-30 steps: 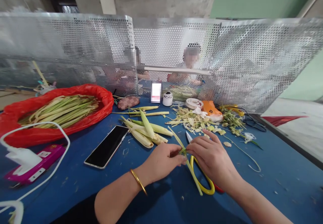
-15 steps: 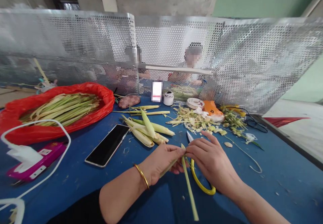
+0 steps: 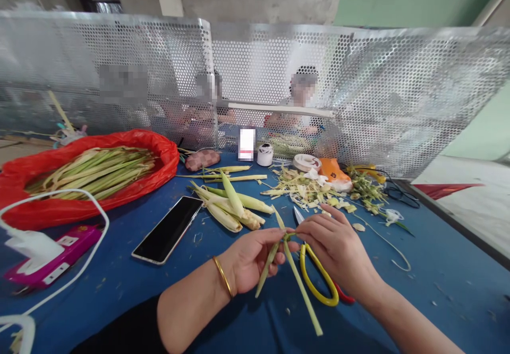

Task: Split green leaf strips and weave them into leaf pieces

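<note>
- Pinch the fold firmly with the left hand and draw the leaf strips snug gently, without splitting them.
- The left thumb and fingers close on them; the right hand's fingertips meet the crossing, their grip too hidden to tell.
- Slim, flat, pale green, they cross between both hands, tails slanting down beside the yellow-handled scissors.

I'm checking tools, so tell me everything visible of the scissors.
The scissors lie on the blue tabletop, their silvery, metal-looking blade end pointing forward and slightly left. One handle is a yellow loop; a red part, apparently the other, is largely hidden by the right hand. Whether that hand touches them is unclear.
</note>
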Motion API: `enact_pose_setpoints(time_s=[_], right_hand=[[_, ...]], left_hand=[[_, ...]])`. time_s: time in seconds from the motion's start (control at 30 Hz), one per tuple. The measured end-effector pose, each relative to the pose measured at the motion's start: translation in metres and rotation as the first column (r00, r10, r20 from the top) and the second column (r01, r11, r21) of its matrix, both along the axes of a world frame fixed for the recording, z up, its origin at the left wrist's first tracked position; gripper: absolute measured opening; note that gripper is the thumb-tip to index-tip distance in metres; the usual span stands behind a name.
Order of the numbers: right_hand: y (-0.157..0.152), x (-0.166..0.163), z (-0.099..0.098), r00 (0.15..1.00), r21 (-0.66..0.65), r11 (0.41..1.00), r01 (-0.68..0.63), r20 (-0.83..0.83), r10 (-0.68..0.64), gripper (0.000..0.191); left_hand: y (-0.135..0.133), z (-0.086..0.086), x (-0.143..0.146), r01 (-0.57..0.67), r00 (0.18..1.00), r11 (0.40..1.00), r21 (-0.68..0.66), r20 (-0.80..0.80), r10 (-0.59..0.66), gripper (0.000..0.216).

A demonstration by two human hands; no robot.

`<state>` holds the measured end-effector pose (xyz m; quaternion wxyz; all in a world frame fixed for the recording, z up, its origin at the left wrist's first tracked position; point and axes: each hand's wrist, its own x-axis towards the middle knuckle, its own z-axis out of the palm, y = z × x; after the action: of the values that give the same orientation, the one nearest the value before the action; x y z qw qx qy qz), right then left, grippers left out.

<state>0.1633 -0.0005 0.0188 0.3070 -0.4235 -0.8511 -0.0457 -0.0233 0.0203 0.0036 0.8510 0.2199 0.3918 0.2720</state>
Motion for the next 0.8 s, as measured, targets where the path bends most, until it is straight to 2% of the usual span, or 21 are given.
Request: enact_pose_setpoints(time_s=[0.1, 0.17, 0.27, 0.33, 0.37, 0.43, 0.47, 0.53, 0.6, 0.63, 0.7, 0.8], right_hand=[[0.001, -0.001, 0.001, 1.000, 0.052, 0.999, 0.010, 0.011, -0.011, 0.023], [-0.002, 0.001, 0.002, 0.998, 0.148, 0.987, 0.066, -0.015, -0.065, 0.015], [-0.011, 0.003, 0.005, 0.981, 0.337, 0.923, 0.184, -0.120, -0.152, 0.017], [-0.018, 0.003, 0.007, 0.981, 0.409, 0.895, 0.177, -0.145, -0.128, 0.013], [-0.020, 0.001, 0.008, 0.985, 0.407, 0.900, 0.152, -0.134, -0.106, 0.010], [-0.021, -0.005, 0.005, 0.990, 0.311, 0.944, 0.113, -0.114, -0.081, 0.005], [-0.019, -0.008, 0.002, 0.988, 0.217, 0.970, 0.110, -0.131, -0.083, 0.004], [-0.014, -0.015, -0.004, 0.967, -0.055, 0.994, 0.093, -0.233, -0.103, 0.009], [-0.009, -0.018, -0.011, 0.922, -0.341, 0.940, -0.008, -0.367, -0.125, 0.018], [-0.007, -0.019, -0.014, 0.899, -0.430, 0.901, -0.059, -0.415, -0.140, 0.022], [-0.006, -0.020, -0.017, 0.878, -0.484, 0.870, -0.094, -0.452, -0.156, 0.024], [-0.008, -0.020, -0.018, 0.909, -0.365, 0.930, -0.040, -0.400, -0.118, 0.021]], left_hand=[[-0.001, -0.002, 0.001, 0.006, 1.000, 1.000, 0.024, -0.030, -0.005, 0.018], [-0.001, -0.003, 0.001, 0.002, 1.000, 0.999, 0.053, -0.013, -0.002, 0.017], [0.000, -0.002, 0.001, -0.052, 0.996, 0.996, 0.066, 0.073, 0.047, 0.014], [0.001, -0.002, 0.001, -0.099, 0.987, 0.993, 0.061, 0.131, 0.090, 0.012], [0.001, -0.001, 0.001, -0.114, 0.982, 0.992, 0.060, 0.158, 0.104, 0.011], [0.001, 0.000, 0.000, -0.136, 0.972, 0.988, 0.076, 0.203, 0.118, 0.010], [0.001, 0.000, 0.000, -0.138, 0.968, 0.987, 0.084, 0.220, 0.117, 0.009], [0.001, 0.000, 0.000, -0.125, 0.966, 0.988, 0.091, 0.237, 0.100, 0.007], [0.001, -0.001, 0.000, -0.084, 0.971, 0.992, 0.099, 0.233, 0.059, 0.007], [0.001, -0.002, -0.001, -0.055, 0.973, 0.993, 0.104, 0.231, 0.030, 0.009], [0.001, -0.004, -0.001, -0.005, 0.974, 0.994, 0.110, 0.228, -0.020, 0.013], [-0.001, -0.003, -0.001, 0.004, 0.978, 0.995, 0.102, 0.205, -0.025, 0.014]])
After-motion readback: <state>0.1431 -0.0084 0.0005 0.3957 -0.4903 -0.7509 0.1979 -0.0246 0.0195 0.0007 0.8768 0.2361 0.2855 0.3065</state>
